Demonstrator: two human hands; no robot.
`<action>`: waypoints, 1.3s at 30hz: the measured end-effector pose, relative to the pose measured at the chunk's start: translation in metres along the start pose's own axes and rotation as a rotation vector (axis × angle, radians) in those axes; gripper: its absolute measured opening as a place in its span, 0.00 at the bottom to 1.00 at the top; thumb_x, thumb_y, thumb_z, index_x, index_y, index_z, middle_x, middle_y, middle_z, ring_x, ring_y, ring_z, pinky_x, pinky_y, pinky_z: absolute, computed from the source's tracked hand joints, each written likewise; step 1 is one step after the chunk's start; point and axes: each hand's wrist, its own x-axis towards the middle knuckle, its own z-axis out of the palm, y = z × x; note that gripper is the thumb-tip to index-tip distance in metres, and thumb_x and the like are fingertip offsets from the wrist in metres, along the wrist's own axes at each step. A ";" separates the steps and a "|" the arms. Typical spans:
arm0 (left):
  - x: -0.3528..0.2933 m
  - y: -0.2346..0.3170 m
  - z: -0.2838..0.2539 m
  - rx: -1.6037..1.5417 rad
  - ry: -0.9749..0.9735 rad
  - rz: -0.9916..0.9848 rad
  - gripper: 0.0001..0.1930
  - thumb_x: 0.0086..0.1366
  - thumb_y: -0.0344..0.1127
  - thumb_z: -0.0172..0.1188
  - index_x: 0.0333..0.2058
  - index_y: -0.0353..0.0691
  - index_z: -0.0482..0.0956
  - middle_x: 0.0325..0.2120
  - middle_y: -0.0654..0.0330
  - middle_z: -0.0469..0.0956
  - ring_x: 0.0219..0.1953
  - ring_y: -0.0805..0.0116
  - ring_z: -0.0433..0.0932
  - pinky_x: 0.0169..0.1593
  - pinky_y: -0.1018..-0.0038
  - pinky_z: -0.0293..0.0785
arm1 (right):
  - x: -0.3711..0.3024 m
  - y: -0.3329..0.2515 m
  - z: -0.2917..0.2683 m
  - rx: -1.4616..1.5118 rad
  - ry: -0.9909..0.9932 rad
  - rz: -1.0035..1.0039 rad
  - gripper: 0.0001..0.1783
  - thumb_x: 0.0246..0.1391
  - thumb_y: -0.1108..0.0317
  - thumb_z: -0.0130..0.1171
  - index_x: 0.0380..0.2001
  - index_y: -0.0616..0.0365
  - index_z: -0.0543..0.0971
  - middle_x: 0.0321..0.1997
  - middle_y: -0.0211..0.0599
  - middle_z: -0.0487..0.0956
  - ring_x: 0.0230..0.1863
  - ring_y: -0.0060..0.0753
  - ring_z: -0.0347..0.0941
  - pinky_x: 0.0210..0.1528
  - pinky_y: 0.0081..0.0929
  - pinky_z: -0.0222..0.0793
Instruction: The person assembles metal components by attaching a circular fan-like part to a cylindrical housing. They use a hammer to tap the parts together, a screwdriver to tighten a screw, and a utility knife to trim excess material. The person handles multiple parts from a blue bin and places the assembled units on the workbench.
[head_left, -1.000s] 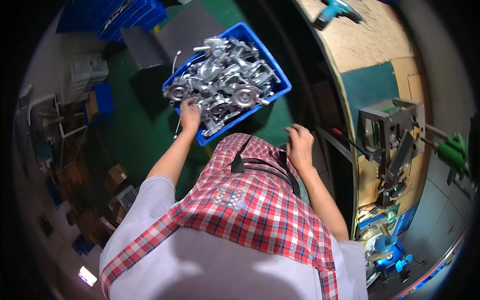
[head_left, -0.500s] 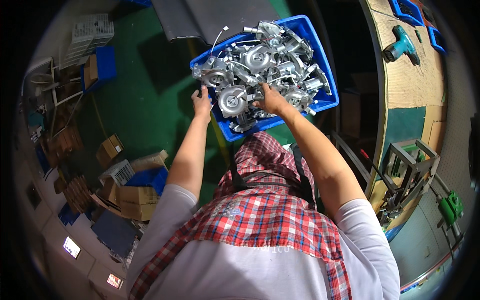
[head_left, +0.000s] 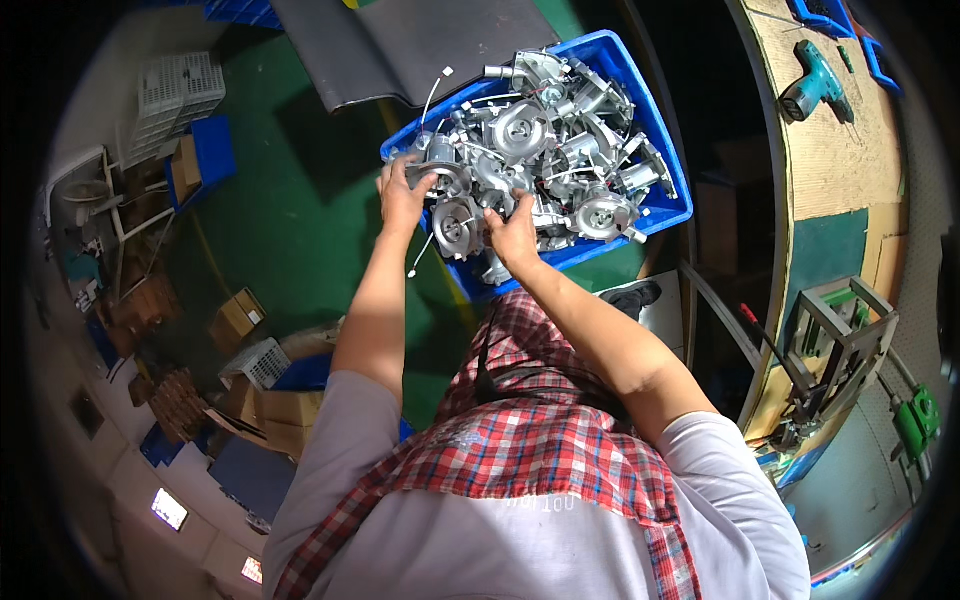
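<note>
A blue plastic bin (head_left: 665,155) in front of me is heaped with silvery metal motors with round housings and short white wires. At the bin's left side, my left hand (head_left: 402,198) is closed on a motor (head_left: 440,165), thumb on its round flange and fingers at its far side. My right hand (head_left: 514,238) reaches into the near part of the heap with thumb and fingers apart. Its thumb is close to a tilted round housing (head_left: 457,228); whether it touches is unclear. Another round housing (head_left: 607,215) lies at the near right of the bin.
A wooden workbench (head_left: 850,150) at the right carries a teal power drill (head_left: 815,85) and a metal fixture (head_left: 840,325). A dark grey sheet (head_left: 400,50) lies beyond the bin. Cardboard boxes (head_left: 290,415) and a grey crate (head_left: 180,90) stand at the left.
My left hand has moved from the bin's edge onto a motor. My right hand has shifted left across the heap. The near-left round housing has tilted and moved slightly toward me.
</note>
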 end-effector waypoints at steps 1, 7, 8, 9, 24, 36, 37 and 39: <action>0.004 -0.004 -0.002 -0.232 -0.118 -0.179 0.20 0.53 0.43 0.71 0.43 0.43 0.78 0.39 0.53 0.80 0.43 0.53 0.77 0.47 0.65 0.72 | -0.002 0.001 0.003 -0.032 -0.006 0.004 0.34 0.49 0.66 0.66 0.55 0.60 0.60 0.52 0.65 0.71 0.55 0.63 0.68 0.57 0.44 0.64; -0.001 0.012 -0.023 -0.092 -0.192 -0.076 0.16 0.55 0.40 0.69 0.37 0.37 0.78 0.32 0.52 0.81 0.34 0.58 0.81 0.38 0.66 0.74 | -0.004 -0.002 -0.011 0.047 -0.028 -0.013 0.25 0.49 0.69 0.64 0.48 0.62 0.65 0.49 0.59 0.73 0.51 0.61 0.69 0.54 0.45 0.64; -0.008 0.019 -0.028 -0.064 -0.201 -0.034 0.16 0.56 0.40 0.69 0.37 0.36 0.78 0.32 0.51 0.81 0.35 0.57 0.81 0.38 0.65 0.74 | -0.010 -0.003 -0.014 0.060 -0.014 -0.019 0.25 0.49 0.69 0.64 0.48 0.62 0.65 0.48 0.58 0.74 0.51 0.61 0.70 0.53 0.45 0.65; -0.013 0.020 -0.029 -0.006 -0.157 0.096 0.14 0.56 0.41 0.67 0.36 0.39 0.77 0.33 0.51 0.80 0.36 0.50 0.79 0.38 0.61 0.73 | -0.015 -0.004 -0.020 0.054 0.011 -0.077 0.24 0.49 0.69 0.64 0.48 0.62 0.66 0.48 0.58 0.74 0.51 0.61 0.70 0.53 0.45 0.65; -0.078 0.114 -0.102 -0.101 -0.161 0.272 0.10 0.57 0.33 0.66 0.34 0.38 0.76 0.29 0.53 0.79 0.30 0.54 0.79 0.34 0.65 0.74 | -0.136 -0.041 -0.221 0.047 0.110 -0.091 0.16 0.47 0.73 0.63 0.41 0.61 0.72 0.39 0.42 0.77 0.43 0.40 0.75 0.47 0.32 0.69; -0.178 0.337 -0.092 -1.100 -0.735 0.149 0.10 0.67 0.36 0.59 0.42 0.38 0.74 0.36 0.62 0.78 0.37 0.75 0.77 0.41 0.77 0.74 | -0.243 0.026 -0.376 -0.197 0.530 -0.195 0.14 0.46 0.76 0.58 0.39 0.58 0.73 0.41 0.44 0.76 0.45 0.51 0.74 0.47 0.39 0.69; -0.185 0.362 -0.086 -1.240 -0.942 0.060 0.16 0.69 0.43 0.56 0.46 0.37 0.73 0.39 0.61 0.78 0.39 0.72 0.78 0.43 0.74 0.76 | -0.258 0.035 -0.391 -0.186 0.573 -0.177 0.14 0.45 0.76 0.57 0.38 0.58 0.73 0.41 0.44 0.76 0.45 0.51 0.74 0.47 0.38 0.69; -0.198 0.395 -0.070 -1.293 -1.076 -0.047 0.17 0.69 0.42 0.55 0.49 0.35 0.72 0.41 0.60 0.78 0.41 0.71 0.78 0.46 0.74 0.76 | -0.293 0.052 -0.416 -0.135 0.661 -0.106 0.13 0.44 0.76 0.57 0.37 0.58 0.73 0.41 0.44 0.77 0.46 0.50 0.74 0.48 0.38 0.69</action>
